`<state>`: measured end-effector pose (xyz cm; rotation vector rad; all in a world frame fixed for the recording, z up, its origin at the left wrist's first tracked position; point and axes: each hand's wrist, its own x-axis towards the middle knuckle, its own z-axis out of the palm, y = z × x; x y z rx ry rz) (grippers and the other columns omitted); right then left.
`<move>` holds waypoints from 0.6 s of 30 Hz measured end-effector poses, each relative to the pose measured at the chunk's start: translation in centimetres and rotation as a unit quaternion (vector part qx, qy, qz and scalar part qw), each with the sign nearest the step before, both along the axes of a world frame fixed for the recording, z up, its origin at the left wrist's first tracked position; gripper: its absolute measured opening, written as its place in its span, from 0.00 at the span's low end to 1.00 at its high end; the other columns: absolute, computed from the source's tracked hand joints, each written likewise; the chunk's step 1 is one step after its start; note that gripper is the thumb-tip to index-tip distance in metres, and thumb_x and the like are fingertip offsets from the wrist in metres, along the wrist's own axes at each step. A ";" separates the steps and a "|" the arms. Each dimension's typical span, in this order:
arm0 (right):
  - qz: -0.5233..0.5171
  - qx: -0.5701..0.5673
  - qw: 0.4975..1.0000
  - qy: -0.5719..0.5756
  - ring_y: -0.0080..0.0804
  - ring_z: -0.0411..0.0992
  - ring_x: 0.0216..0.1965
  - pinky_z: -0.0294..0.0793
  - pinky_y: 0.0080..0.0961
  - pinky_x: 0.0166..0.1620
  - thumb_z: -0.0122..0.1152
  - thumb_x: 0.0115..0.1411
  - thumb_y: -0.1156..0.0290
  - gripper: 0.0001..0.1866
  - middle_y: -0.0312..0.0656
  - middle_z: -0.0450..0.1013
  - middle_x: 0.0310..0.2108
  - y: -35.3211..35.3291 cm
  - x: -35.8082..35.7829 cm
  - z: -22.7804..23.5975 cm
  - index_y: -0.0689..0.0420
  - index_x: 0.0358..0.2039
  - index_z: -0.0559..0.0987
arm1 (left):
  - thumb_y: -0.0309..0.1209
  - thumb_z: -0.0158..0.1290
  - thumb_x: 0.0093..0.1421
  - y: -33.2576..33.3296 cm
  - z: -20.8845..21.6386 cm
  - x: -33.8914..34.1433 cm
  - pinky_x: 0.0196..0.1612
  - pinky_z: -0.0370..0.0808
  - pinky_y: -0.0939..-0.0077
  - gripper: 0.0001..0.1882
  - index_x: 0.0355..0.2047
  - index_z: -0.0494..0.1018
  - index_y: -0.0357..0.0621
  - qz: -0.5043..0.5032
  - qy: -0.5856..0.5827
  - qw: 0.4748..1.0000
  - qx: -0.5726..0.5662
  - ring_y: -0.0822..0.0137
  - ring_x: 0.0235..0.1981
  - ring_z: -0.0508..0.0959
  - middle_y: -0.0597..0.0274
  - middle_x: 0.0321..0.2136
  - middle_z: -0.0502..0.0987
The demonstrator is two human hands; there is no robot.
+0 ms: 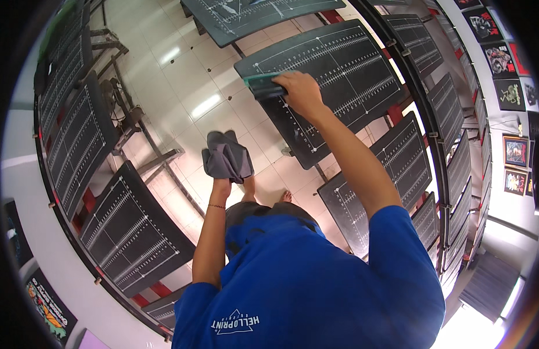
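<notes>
My right hand (299, 92) is stretched forward over the left end of a black printing board (339, 75) marked with white grid lines and scales. Its fingers are wrapped round a flat, dark squeegee (266, 85) with a translucent green edge, held at the board's near-left edge; whether it touches the surface I cannot tell. Low in the middle, over the floor, my left hand (222, 184) grips a bunched dark grey cloth (227, 156). The cloth drapes over and hides most of those fingers.
More marked boards stand in rows: one ahead (258, 17), one nearer on the right (391, 174), and several along the left (135, 232). A black rail (429, 134) runs beside the right row. Metal legs (159, 160) reach out over the tiled floor (176, 75). Pictures (516, 150) hang on the right wall.
</notes>
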<state>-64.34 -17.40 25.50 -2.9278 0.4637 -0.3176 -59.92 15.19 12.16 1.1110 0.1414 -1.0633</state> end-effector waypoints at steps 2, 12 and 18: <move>0.046 0.014 0.999 0.004 0.36 0.74 0.49 0.73 0.34 0.49 0.63 0.45 0.79 0.23 0.33 0.78 0.44 1.4 -4.1 0.1 0.47 0.45 0.82 | 0.57 0.41 0.70 0.2 -0.7 -2.1 0.62 0.69 0.67 0.34 0.67 0.59 0.48 0.002 -0.002 1.000 -0.006 0.66 0.62 0.68 0.64 0.63 0.67; -0.295 0.183 0.928 -0.136 0.39 0.78 0.46 0.76 0.29 0.49 0.61 0.45 0.87 0.25 0.44 0.80 0.42 7.8 -34.2 8.5 0.55 0.46 0.81 | 0.52 0.43 0.70 -10.9 -6.3 -13.3 0.64 0.69 0.56 0.28 0.58 0.70 0.43 -0.023 0.294 0.945 -0.145 0.57 0.57 0.74 0.57 0.57 0.74; -0.486 0.249 0.827 -0.134 0.25 0.72 0.35 0.70 0.21 0.39 0.59 0.50 0.82 0.21 0.38 0.76 0.34 12.4 -45.8 8.7 0.58 0.46 0.80 | 0.47 0.43 0.70 -16.0 -0.8 -17.3 0.64 0.68 0.54 0.27 0.58 0.70 0.39 0.035 0.324 0.903 -0.278 0.54 0.57 0.74 0.52 0.57 0.74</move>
